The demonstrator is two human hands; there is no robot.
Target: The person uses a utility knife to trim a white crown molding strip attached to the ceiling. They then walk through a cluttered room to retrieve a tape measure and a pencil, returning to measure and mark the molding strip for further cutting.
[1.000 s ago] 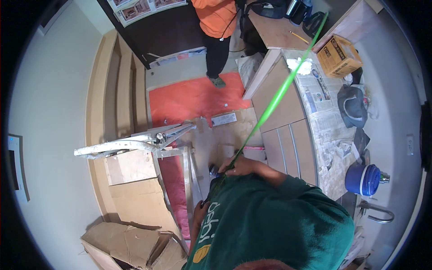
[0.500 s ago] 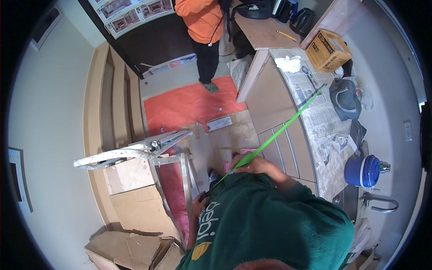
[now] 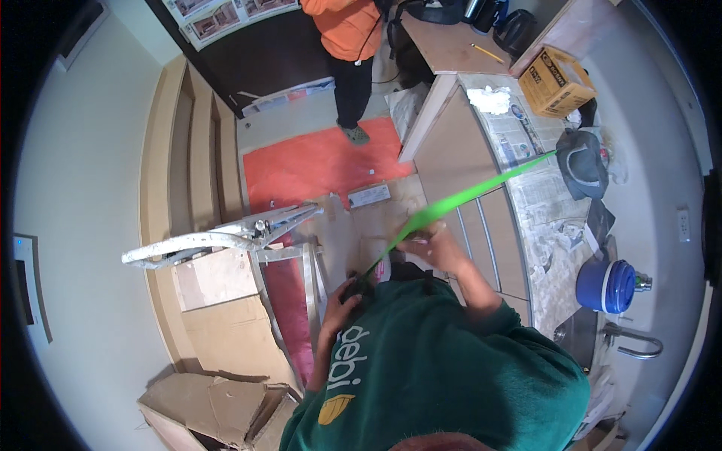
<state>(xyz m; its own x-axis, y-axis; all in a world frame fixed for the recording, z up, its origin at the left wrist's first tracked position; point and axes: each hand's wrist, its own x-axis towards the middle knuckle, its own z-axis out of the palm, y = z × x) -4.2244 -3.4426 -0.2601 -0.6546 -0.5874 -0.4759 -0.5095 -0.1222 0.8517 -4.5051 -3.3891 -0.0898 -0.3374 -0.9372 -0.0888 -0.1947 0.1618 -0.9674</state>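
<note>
A long bright green tape measure blade (image 3: 466, 197) stretches from in front of my body up to the right, over the cabinet front and the newspaper-covered counter. Its far tip lies near a grey cap (image 3: 581, 165). My left hand (image 3: 340, 307) is closed around the dark tape measure case (image 3: 362, 289) at the blade's lower end, close to my waist. Along the lower part of the blade is my right hand (image 3: 430, 246), its fingers curled against the green strip and somewhat blurred. Part of my right fingers' grip is hidden.
A white-splattered stepladder (image 3: 203, 244) stands left, beside cardboard (image 3: 233, 342) and wooden shelving (image 3: 177, 150). Red sheeting (image 3: 323, 161) covers some floor. Another person in an orange top (image 3: 346, 30) stands ahead. The counter (image 3: 545, 259) holds a yellow box (image 3: 556, 83) and a blue bucket (image 3: 602, 286).
My right hand has moved up and outward from my body. The blade's far end has swung right and slightly down toward the cap. My left hand is raised a little with the case.
</note>
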